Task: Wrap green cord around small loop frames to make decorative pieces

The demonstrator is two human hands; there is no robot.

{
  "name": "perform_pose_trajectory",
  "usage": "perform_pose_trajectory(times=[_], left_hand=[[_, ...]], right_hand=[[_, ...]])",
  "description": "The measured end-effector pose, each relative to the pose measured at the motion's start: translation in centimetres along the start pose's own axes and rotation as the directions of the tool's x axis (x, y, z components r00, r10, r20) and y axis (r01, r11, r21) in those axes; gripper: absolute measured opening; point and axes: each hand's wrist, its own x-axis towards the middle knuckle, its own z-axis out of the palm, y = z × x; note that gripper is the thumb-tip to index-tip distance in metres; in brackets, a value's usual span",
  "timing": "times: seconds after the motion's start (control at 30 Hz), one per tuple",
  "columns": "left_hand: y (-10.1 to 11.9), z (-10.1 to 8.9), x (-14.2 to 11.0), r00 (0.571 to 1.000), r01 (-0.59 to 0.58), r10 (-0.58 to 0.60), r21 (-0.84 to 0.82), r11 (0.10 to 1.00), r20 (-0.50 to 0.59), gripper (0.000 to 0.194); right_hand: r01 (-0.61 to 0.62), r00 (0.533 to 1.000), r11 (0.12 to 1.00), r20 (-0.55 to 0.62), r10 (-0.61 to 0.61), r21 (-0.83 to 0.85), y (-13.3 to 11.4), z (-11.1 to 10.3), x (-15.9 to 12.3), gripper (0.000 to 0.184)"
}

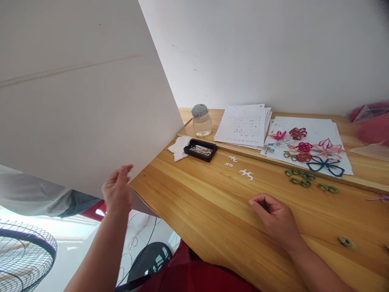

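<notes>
My left hand [118, 188] is raised off the table's left edge, in front of the white partition. Its fingers are pressed together, and anything between them is too small to see. Over the wooden tabletop, my right hand [275, 219] pinches thumb against forefinger; what it may hold is too fine to make out. Beyond that hand lie white curved cut-outs [246, 174], with smaller white pieces [232, 158] farther back. Green looped ornaments [300, 176] lie farther right, near a pair of green rings [328, 188]. A small green coil [345, 242] rests right of my right forearm.
A black tray [200, 150] of small beads sits by a white tissue [179, 148] and a lidded jar [202, 121]. Printed sheets [241, 125] and colourful flower ornaments [304, 148] lie along the back. The partition [91, 101] borders the left; a fan [26, 255] stands below.
</notes>
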Motion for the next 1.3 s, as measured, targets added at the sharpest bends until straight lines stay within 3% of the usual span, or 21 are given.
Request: perform_pose_trajectory(times=[0.07,0.13,0.2,0.23,0.3,0.37,0.43,0.47,0.53,0.73,0.9,1.07,1.17,1.3], left_hand=[[0.8,3.9,-3.2,0.968,0.004,-0.002,-0.009,1.0,0.25,0.034],[2.0,7.9,-7.0,0.852,-0.039,0.032,0.002,0.999,0.522,0.04],[3.2,11.5,-11.1,0.671,-0.038,0.078,-0.071,0.997,0.738,0.023],[3.7,13.0,-12.9,0.572,-0.011,0.1,-0.114,0.993,0.814,0.03],[4.4,15.5,-16.1,0.365,0.013,0.133,-0.147,0.989,0.922,0.028],[4.5,17.4,-18.3,0.178,-0.074,0.172,-0.162,0.984,0.969,0.023],[3.8,18.7,-19.8,0.088,-0.167,0.205,-0.188,0.968,0.975,0.035],[3.3,19.1,-20.2,0.079,-0.207,0.216,-0.196,0.959,0.973,0.039],[1.7,19.5,-21.0,0.119,-0.246,0.248,-0.214,0.946,0.961,0.036],[-1.9,18.9,-22.0,0.2,-0.208,0.283,-0.242,0.948,0.938,0.033],[-2.3,19.2,-21.1,0.169,-0.264,0.325,-0.275,0.924,0.931,0.025],[-2.4,19.4,-20.5,0.169,-0.324,0.306,-0.241,0.915,0.937,0.027],[-2.8,19.3,-20.6,0.156,-0.269,0.294,-0.246,0.931,0.943,0.03],[-3.2,19.3,-20.8,0.17,-0.223,0.267,-0.227,0.948,0.949,0.035]], right_hand=[[0.001,1.0,1.0,0.007,-0.001,-0.007,-0.2,0.0,0.0,0.03],[0.003,1.0,1.0,0.009,-0.003,-0.007,-0.3,0.0,-0.1,0.031],[0.002,1.0,1.0,0.008,-0.002,-0.006,-0.4,-0.1,-0.1,0.031],[-0.001,1.0,1.0,0.006,0.001,-0.006,-0.3,-0.1,0.0,0.031],[-0.003,1.0,1.0,0.009,0.003,-0.008,-0.3,-0.1,0.0,0.03],[-0.001,1.0,1.0,0.011,0.001,-0.005,-0.3,-0.2,0.0,0.03],[0.006,1.0,1.0,0.009,-0.006,-0.003,-0.5,-0.2,0.0,0.029],[0.01,1.0,1.0,0.004,-0.01,-0.004,-0.6,-0.2,-0.1,0.029],[0.016,1.0,1.0,-0.005,-0.017,-0.014,-0.9,-0.1,-0.1,0.025],[0.003,1.0,1.0,-0.017,-0.003,0.005,-1.4,0.1,-0.3,0.021],[-0.018,1.0,0.999,-0.02,0.019,0.035,-1.1,0.3,-0.5,0.019],[-0.049,0.999,0.998,-0.019,0.05,0.024,-1.2,0.2,-0.7,0.019],[-0.053,0.998,0.998,-0.026,0.054,0.029,-1.3,0.2,-0.9,0.018],[-0.046,0.998,0.999,-0.032,0.047,0.03,-1.5,0.2,-0.9,0.018]])
